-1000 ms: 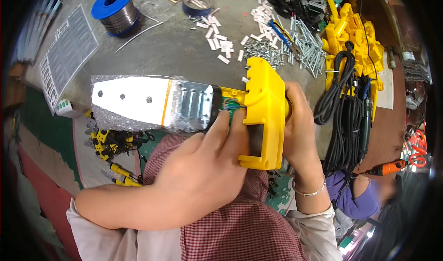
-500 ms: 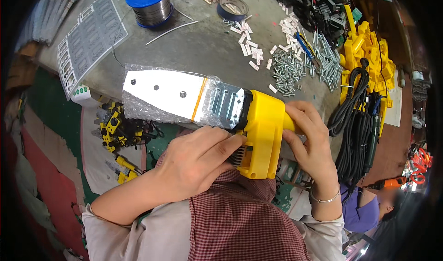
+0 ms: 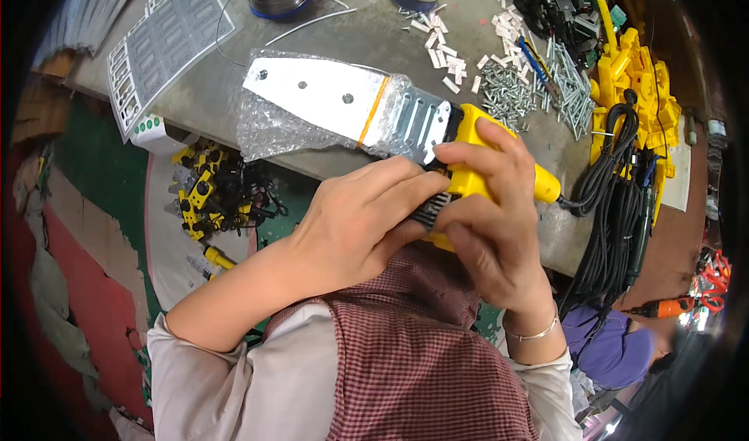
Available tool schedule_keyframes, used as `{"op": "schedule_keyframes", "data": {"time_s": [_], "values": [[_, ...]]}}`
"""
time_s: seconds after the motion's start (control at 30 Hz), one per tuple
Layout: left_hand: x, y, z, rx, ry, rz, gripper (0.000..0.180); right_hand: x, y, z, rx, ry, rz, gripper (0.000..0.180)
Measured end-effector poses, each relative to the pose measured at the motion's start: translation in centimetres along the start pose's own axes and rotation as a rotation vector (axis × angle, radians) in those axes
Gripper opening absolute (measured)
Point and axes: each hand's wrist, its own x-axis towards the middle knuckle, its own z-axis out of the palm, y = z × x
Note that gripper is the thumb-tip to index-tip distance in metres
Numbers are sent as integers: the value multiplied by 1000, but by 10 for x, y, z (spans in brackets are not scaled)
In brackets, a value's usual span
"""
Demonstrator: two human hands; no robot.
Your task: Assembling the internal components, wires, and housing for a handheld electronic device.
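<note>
Right hand clamped round yellow tool body, fingers over top. Left hand closed against body's underside, fingertips at dark vented part. Hands together on same tool, held over near edge of grey workbench.

Risk: bubble wrap over flat metal blade may slide; blade end unsupported, could tip. Black cord may snag on screw pile.

Tool: yellow housing, silver perforated neck, white-silver plate with holes.
</note>
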Motion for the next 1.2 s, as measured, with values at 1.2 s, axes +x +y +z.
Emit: {"op": "schedule_keyframes", "data": {"time_s": [1.2], "values": [[37,-24,-55,534,-103,216,75,-10,-22,-32,-345,-55,353,58]]}}
